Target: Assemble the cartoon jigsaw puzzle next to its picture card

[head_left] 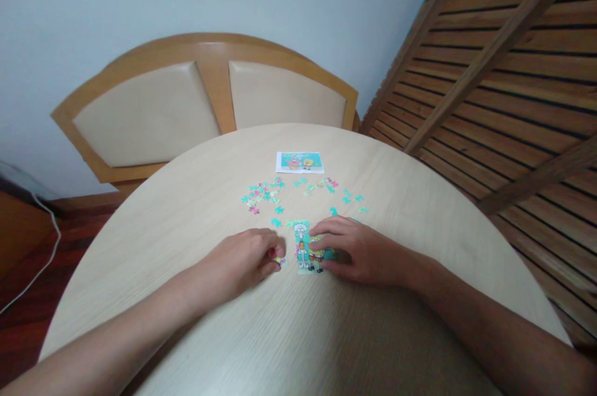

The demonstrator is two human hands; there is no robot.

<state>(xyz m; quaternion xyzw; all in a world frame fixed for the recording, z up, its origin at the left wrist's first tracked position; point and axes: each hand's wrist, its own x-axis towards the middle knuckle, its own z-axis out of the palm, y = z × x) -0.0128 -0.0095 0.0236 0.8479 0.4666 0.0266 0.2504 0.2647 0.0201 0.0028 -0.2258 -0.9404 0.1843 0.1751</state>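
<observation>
On the table [186, 222]: a partly joined puzzle section [302, 248] lies flat between our left hand [254, 253] and our right hand [352, 250], its figures upright to our eyes, which seems to be why it is turned this way.
Right grip: our fingers are apart, laid over the section's right side and touching it from above; we judge this steadies it against sliding. What lies under the palm we cannot tell.
Left grip: thumb and forefinger come together, apparently clamped on a small puzzle piece [280, 261] just left of the section; something so thin suits a fingertip pinch.
Loose pieces [265, 193]: they lie in an arc beyond the section, clustered at our left and sparser at our right, spread probably so that we can compare colours at a glance.
Picture card [301, 161]: it rests beyond the loose pieces, printed side up, presumably there so that our arms do not cover it.
</observation>
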